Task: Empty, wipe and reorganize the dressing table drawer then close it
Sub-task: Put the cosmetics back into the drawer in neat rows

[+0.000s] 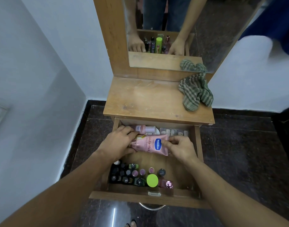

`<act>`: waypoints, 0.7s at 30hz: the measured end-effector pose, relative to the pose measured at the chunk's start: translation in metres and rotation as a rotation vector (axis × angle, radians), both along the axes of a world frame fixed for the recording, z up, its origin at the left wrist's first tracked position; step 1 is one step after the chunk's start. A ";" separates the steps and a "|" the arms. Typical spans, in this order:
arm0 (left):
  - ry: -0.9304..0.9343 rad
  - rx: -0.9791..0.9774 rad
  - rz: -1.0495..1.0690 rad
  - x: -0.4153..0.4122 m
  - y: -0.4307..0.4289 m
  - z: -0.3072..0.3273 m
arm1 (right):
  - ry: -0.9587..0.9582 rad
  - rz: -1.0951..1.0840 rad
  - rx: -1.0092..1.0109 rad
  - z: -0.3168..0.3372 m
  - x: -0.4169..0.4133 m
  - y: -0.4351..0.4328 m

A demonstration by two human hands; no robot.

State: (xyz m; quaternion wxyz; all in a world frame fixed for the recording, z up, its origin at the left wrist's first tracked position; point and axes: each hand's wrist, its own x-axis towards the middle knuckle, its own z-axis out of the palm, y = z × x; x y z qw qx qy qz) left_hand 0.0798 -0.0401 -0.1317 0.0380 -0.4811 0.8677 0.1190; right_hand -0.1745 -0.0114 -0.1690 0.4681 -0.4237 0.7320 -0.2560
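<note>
Right, I'm in the open drawer (124,196): left hand (122,141) grips one end of the tube (154,145), right hand (179,147) pinches the other. Tube lies across the back half; bottles (140,176) stand in front, cloth (196,93) on the counter (148,99).

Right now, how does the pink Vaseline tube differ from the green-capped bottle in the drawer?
The Vaseline tube lies flat across the middle of the drawer; the green-capped bottle stands upright in the front row. The left hand and right hand both grip the Vaseline tube; nothing touches the green-capped bottle. Both are inside the open drawer.
</note>
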 end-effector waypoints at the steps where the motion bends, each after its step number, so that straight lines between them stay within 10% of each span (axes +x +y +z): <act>1: -0.004 -0.002 -0.004 0.000 0.000 0.000 | -0.002 0.002 -0.002 0.000 0.000 0.000; 21: -0.015 -0.036 -0.071 0.007 0.001 -0.003 | 0.135 0.006 -0.055 0.001 0.004 0.001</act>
